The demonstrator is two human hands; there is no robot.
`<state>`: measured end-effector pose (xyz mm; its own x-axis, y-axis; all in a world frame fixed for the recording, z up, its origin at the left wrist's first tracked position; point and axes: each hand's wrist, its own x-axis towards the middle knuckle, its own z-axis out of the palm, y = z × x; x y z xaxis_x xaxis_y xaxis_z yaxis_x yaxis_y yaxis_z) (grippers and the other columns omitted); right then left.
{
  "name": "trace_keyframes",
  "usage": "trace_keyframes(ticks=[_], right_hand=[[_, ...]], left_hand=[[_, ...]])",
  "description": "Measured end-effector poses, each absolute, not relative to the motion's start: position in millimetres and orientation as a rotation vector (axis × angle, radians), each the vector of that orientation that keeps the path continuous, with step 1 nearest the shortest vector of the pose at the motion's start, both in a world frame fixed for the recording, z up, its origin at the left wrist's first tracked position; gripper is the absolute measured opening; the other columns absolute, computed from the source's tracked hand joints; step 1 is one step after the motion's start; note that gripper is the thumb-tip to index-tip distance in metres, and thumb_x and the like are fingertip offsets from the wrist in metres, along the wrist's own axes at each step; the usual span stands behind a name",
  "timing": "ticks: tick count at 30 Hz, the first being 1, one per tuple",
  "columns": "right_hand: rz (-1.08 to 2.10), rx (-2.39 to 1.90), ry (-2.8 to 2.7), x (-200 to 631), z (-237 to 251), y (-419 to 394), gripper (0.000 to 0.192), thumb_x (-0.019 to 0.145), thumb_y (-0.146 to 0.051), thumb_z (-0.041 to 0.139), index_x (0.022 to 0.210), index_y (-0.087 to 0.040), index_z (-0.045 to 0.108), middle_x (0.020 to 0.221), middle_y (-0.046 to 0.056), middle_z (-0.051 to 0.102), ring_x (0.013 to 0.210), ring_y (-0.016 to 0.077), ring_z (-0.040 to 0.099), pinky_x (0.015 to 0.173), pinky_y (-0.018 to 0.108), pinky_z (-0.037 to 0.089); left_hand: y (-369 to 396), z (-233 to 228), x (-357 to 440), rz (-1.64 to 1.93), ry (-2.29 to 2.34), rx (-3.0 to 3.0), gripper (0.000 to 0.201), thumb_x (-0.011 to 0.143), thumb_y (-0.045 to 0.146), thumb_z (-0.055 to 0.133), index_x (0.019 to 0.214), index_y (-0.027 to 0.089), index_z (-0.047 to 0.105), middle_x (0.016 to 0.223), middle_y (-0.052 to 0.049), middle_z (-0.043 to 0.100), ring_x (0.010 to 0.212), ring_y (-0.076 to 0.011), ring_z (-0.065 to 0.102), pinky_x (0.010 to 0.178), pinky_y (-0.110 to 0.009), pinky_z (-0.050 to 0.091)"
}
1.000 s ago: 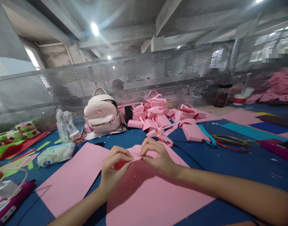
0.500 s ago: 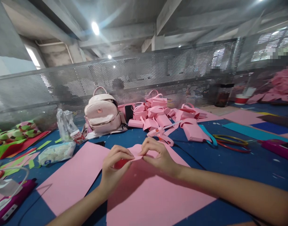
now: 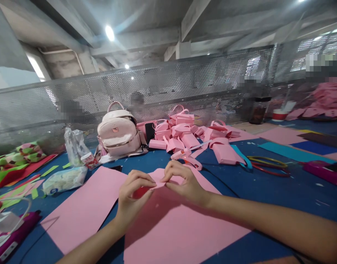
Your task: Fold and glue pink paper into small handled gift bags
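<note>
Both hands meet mid-surface: left hand [image 3: 131, 200] and right hand [image 3: 185, 183] pinch the small pink paper piece [image 3: 157, 178] between their fingers, above the pink sheet [image 3: 179, 231]; glue gun [image 3: 186, 157] lies just beyond.

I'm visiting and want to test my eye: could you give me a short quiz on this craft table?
1. True or false: both hands pinch one small pink paper piece.
2. What lies just beyond the right hand? A) glue gun B) scissors C) stapler
3. Which side of the pink bag pile is the backpack on?

Key:
1. True; left hand too.
2. A, glue gun.
3. Left.
</note>
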<state>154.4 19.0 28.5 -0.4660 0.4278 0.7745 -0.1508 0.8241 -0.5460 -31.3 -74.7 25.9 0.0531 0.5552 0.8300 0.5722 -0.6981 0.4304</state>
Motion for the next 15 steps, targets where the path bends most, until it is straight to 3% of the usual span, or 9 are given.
trace_keyframes(ticks=[15], right_hand=[[0.614,-0.129,-2.006,154.5,26.0,16.2,0.013,0.090,-0.024,0.074,0.077,-0.023,0.070,0.078,0.001,0.063,0.077,0.0193,0.057,0.074,0.036,0.043]], left_hand=[[-76.9,28.0,-27.7,-1.685,-1.115,-2.321,0.015,0.088,0.008,0.072,0.092,0.023,0.073,0.089,-0.004,0.069,0.085,-0.0184,0.063,0.076,-0.033,0.048]])
